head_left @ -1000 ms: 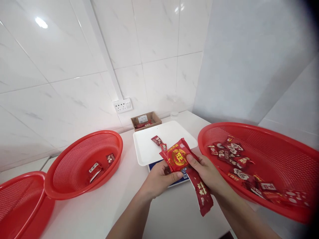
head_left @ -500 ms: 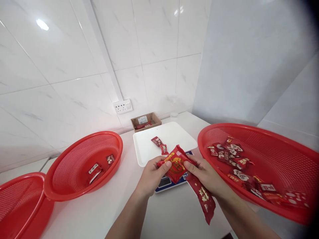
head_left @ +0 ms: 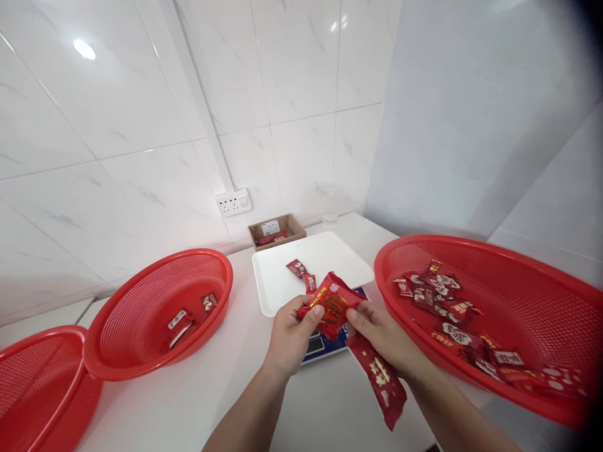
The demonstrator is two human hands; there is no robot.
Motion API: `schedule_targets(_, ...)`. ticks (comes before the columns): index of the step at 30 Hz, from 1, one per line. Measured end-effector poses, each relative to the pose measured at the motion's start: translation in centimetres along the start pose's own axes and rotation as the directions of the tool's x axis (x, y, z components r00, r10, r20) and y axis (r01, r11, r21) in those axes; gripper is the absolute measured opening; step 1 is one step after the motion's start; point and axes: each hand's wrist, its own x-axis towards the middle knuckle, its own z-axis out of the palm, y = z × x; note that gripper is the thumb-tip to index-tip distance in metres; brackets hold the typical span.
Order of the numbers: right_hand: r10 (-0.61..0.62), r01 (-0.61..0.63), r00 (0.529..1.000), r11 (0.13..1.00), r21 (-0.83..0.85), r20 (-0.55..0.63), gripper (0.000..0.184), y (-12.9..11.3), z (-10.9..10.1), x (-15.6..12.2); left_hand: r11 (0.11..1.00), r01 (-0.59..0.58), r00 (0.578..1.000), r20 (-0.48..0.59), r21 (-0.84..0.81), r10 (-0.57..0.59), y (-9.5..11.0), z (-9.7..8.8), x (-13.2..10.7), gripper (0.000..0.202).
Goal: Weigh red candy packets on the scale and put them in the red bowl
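Observation:
My left hand and my right hand both pinch a red bag with a gold emblem, held over the front of a white scale. A long red strip of packaging hangs down from under my right hand. Two small red packets lie on the scale's white tray. The scale's display peeks out below my hands.
A big red basket on the right holds several red sweet packets. A red basket on the left holds a few packets; another red basket sits at the lower left. A small cardboard box stands by the tiled wall.
The red bag has come down and nearer to me. My left hand shifted from under the bag to pinching its left edge. The hanging strip stays under my right hand.

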Motion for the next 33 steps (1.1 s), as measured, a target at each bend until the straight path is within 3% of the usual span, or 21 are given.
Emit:
schedule_targets(3,-0.067,0.071,0.996,0.995,-0.072,0.064,0.034,-0.37,0.53,-0.19,1.000,0.022,1.000,-0.002,-0.022,-0.022,-0.18,0.10,0.13,0.034)
schedule_targets(7,-0.004,0.007,0.998,0.999,-0.045,0.061,0.038,-0.44,0.67,-0.23,0.992,0.093,0.996,0.021,-0.083,-0.092,-0.41,0.04,0.30,0.037)
schedule_targets(12,0.011,-0.014,0.990,1.000,0.020,0.137,0.038,-0.51,0.44,-0.40,0.965,0.174,0.984,0.060,-0.194,-0.165,-0.31,-0.13,0.31,0.034)
schedule_targets(17,-0.021,0.014,0.990,0.999,0.048,0.142,0.037,-0.55,0.53,-0.52,0.973,0.136,0.989,0.086,-0.188,-0.122,-0.40,-0.50,0.34,0.030)
schedule_targets(24,-0.025,0.023,0.995,0.999,0.024,0.097,0.034,-0.61,0.52,-0.49,0.997,0.054,0.996,0.073,-0.050,-0.050,-0.48,-0.71,0.38,0.031)
schedule_targets(28,0.001,-0.008,0.995,0.998,0.068,0.097,0.033,-0.69,0.61,-0.67,0.998,0.060,0.996,0.069,-0.032,-0.057,-0.29,-0.71,0.38,0.032)
schedule_targets(33,-0.065,0.052,0.985,0.995,0.083,0.162,0.031,-0.61,0.36,-0.70,0.996,0.089,0.989,0.121,-0.023,-0.085,-0.01,-0.77,0.28,0.038)
